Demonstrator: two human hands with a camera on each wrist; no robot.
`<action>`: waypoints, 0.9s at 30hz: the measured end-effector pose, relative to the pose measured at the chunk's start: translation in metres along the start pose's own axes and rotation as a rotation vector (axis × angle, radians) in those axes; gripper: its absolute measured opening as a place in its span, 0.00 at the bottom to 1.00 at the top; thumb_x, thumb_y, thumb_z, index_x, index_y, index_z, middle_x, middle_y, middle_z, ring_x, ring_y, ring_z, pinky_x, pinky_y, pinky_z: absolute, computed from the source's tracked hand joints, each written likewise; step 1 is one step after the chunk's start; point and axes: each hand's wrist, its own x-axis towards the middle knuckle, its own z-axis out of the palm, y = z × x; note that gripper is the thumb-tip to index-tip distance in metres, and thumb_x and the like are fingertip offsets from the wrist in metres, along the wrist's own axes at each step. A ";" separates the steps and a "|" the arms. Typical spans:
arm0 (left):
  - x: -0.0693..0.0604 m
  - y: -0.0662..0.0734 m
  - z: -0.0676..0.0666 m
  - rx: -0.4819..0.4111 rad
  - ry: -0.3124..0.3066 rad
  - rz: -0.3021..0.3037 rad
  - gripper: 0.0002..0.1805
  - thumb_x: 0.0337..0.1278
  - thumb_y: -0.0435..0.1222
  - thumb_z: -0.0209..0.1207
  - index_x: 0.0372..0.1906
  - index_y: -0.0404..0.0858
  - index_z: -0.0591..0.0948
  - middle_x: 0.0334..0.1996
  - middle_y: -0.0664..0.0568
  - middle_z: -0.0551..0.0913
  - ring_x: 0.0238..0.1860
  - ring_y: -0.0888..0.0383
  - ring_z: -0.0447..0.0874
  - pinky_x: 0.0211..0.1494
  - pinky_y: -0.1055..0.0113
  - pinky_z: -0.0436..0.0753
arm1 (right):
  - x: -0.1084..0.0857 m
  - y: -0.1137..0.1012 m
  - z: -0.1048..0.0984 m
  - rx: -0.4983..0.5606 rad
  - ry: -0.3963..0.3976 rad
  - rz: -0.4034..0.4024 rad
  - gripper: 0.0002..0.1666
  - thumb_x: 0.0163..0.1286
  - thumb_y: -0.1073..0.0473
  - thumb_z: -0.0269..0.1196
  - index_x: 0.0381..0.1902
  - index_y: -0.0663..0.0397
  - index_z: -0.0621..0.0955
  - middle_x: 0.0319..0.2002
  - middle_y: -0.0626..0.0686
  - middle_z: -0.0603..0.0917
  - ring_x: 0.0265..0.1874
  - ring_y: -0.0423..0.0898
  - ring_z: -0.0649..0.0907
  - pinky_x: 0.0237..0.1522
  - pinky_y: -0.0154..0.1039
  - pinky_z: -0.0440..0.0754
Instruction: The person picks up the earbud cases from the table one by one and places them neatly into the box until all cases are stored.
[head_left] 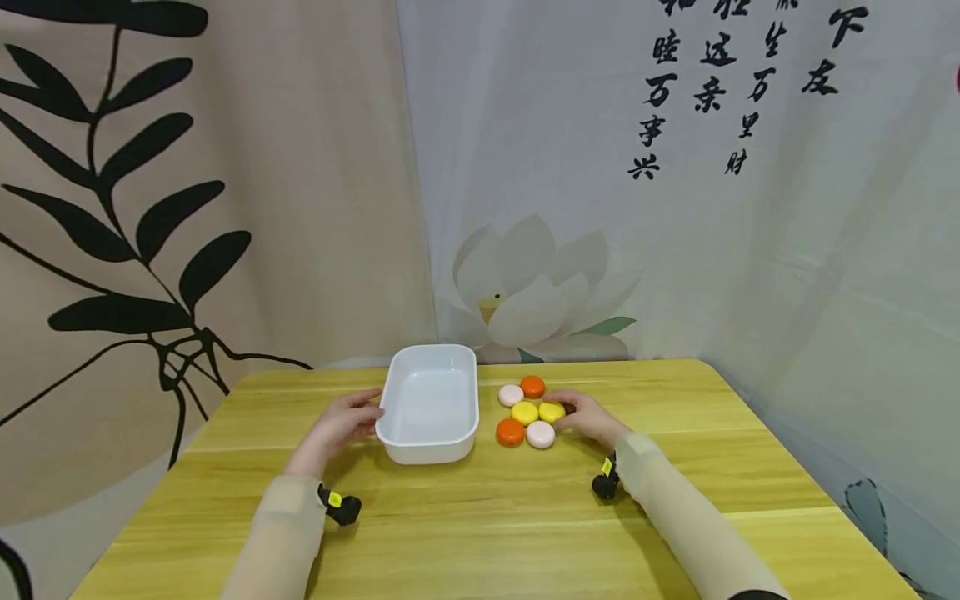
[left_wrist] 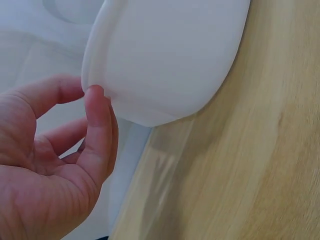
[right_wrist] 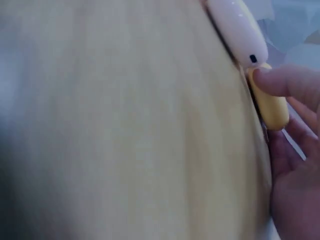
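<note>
While I watched from within the room, a person worked with both bare hands over a wood-grained table (head_left: 465, 542); the left hand (head_left: 347, 423) was at the left side of a white container (head_left: 429, 452), its thumb and forefinger pinching the rim, the other fingers loosely bent beneath; the right hand (head_left: 591, 419) had its thumb and fingers clamped on the right-hand yellow disc (head_left: 552, 413), which sat in a cluster to the right of the container; whether that disc was raised at all from the tabletop, I could not tell.

Just left of it lay the other yellow disc (head_left: 524, 412); behind these were the rear pale pink disc (head_left: 512, 395) and the rear orange disc (head_left: 532, 386), and in front of them the front orange disc (head_left: 510, 432) and the front pale pink disc (head_left: 541, 434); up close, from the right wrist, a pale disc with a small dark mark touched the gripped yellow one.

Both sleeves were pale, with a small dark camera (head_left: 346, 510) strapped at each wrist; beyond the table hung a light curtain (head_left: 330, 183), printed with dark leaves (head_left: 120, 314), a pale lotus (head_left: 525, 308) and black lettering (head_left: 660, 90).
</note>
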 end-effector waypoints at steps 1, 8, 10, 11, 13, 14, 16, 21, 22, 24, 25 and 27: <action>-0.001 -0.001 0.000 0.003 -0.001 -0.001 0.34 0.64 0.29 0.57 0.71 0.25 0.59 0.45 0.44 0.80 0.34 0.60 0.80 0.43 0.66 0.82 | 0.000 -0.001 0.000 -0.006 -0.012 0.004 0.35 0.56 0.70 0.68 0.63 0.59 0.75 0.66 0.61 0.69 0.59 0.54 0.71 0.62 0.49 0.70; -0.002 -0.006 -0.004 -0.010 -0.016 0.014 0.31 0.64 0.28 0.56 0.70 0.24 0.61 0.42 0.46 0.79 0.33 0.61 0.80 0.41 0.68 0.82 | -0.003 -0.015 0.000 -0.029 -0.091 0.019 0.38 0.55 0.74 0.64 0.66 0.62 0.71 0.67 0.63 0.68 0.59 0.55 0.71 0.60 0.48 0.71; -0.003 -0.007 -0.004 -0.013 -0.019 0.015 0.31 0.65 0.28 0.56 0.70 0.25 0.62 0.42 0.46 0.79 0.34 0.61 0.80 0.42 0.68 0.82 | -0.002 -0.018 0.000 -0.069 -0.087 0.024 0.36 0.56 0.73 0.64 0.65 0.61 0.73 0.66 0.63 0.69 0.60 0.56 0.71 0.61 0.50 0.70; -0.003 -0.008 -0.004 -0.013 -0.017 0.014 0.31 0.65 0.28 0.56 0.70 0.25 0.62 0.43 0.46 0.79 0.34 0.61 0.80 0.42 0.67 0.82 | -0.002 -0.019 0.001 -0.096 -0.081 0.026 0.35 0.56 0.73 0.65 0.64 0.60 0.74 0.65 0.62 0.70 0.61 0.56 0.71 0.62 0.51 0.69; -0.004 -0.008 -0.004 -0.006 -0.018 0.017 0.31 0.65 0.28 0.56 0.70 0.25 0.62 0.44 0.45 0.78 0.35 0.60 0.80 0.43 0.67 0.82 | -0.001 -0.020 0.002 -0.154 -0.067 0.026 0.33 0.56 0.71 0.67 0.62 0.59 0.76 0.65 0.61 0.71 0.62 0.57 0.70 0.64 0.53 0.67; -0.004 -0.008 -0.004 -0.006 -0.019 0.019 0.31 0.65 0.28 0.56 0.70 0.25 0.62 0.44 0.45 0.78 0.35 0.60 0.80 0.43 0.67 0.82 | 0.000 -0.020 0.002 -0.173 -0.059 0.029 0.33 0.56 0.70 0.68 0.61 0.58 0.77 0.64 0.61 0.72 0.63 0.58 0.70 0.65 0.54 0.66; -0.004 -0.007 -0.003 -0.007 -0.022 0.023 0.30 0.65 0.28 0.56 0.70 0.25 0.62 0.44 0.45 0.78 0.35 0.60 0.80 0.43 0.68 0.82 | 0.001 -0.020 0.002 -0.217 -0.050 0.019 0.32 0.55 0.68 0.70 0.60 0.57 0.78 0.63 0.60 0.73 0.63 0.59 0.69 0.65 0.56 0.65; -0.002 -0.005 -0.002 -0.018 -0.027 0.027 0.30 0.64 0.27 0.56 0.69 0.25 0.63 0.42 0.47 0.78 0.34 0.61 0.79 0.42 0.69 0.82 | 0.002 -0.017 -0.005 -0.276 -0.059 -0.012 0.33 0.54 0.65 0.72 0.60 0.57 0.79 0.61 0.59 0.75 0.57 0.56 0.73 0.62 0.55 0.69; -0.002 -0.005 -0.002 -0.019 -0.025 0.025 0.30 0.64 0.27 0.56 0.69 0.25 0.63 0.42 0.47 0.78 0.33 0.61 0.79 0.42 0.69 0.82 | 0.002 -0.016 -0.006 -0.284 -0.066 -0.015 0.33 0.54 0.65 0.73 0.60 0.57 0.79 0.60 0.59 0.75 0.57 0.55 0.73 0.61 0.54 0.69; -0.002 -0.005 -0.002 -0.019 -0.023 0.021 0.30 0.64 0.27 0.56 0.69 0.25 0.63 0.42 0.47 0.77 0.33 0.61 0.79 0.41 0.69 0.82 | 0.002 -0.017 -0.008 -0.293 -0.077 -0.022 0.33 0.54 0.64 0.73 0.60 0.56 0.79 0.60 0.58 0.76 0.55 0.55 0.74 0.60 0.54 0.70; -0.002 -0.005 -0.002 -0.023 -0.019 0.019 0.30 0.64 0.27 0.56 0.69 0.25 0.63 0.42 0.46 0.77 0.33 0.61 0.79 0.41 0.69 0.82 | 0.002 -0.017 -0.009 -0.298 -0.081 -0.025 0.33 0.54 0.65 0.72 0.60 0.56 0.78 0.60 0.58 0.76 0.54 0.54 0.74 0.60 0.54 0.70; -0.001 -0.005 -0.002 -0.030 -0.017 0.016 0.30 0.64 0.27 0.56 0.69 0.25 0.63 0.42 0.46 0.77 0.33 0.61 0.79 0.41 0.69 0.82 | 0.003 -0.017 -0.009 -0.306 -0.082 -0.020 0.33 0.54 0.65 0.72 0.60 0.56 0.79 0.59 0.58 0.76 0.53 0.53 0.74 0.59 0.54 0.71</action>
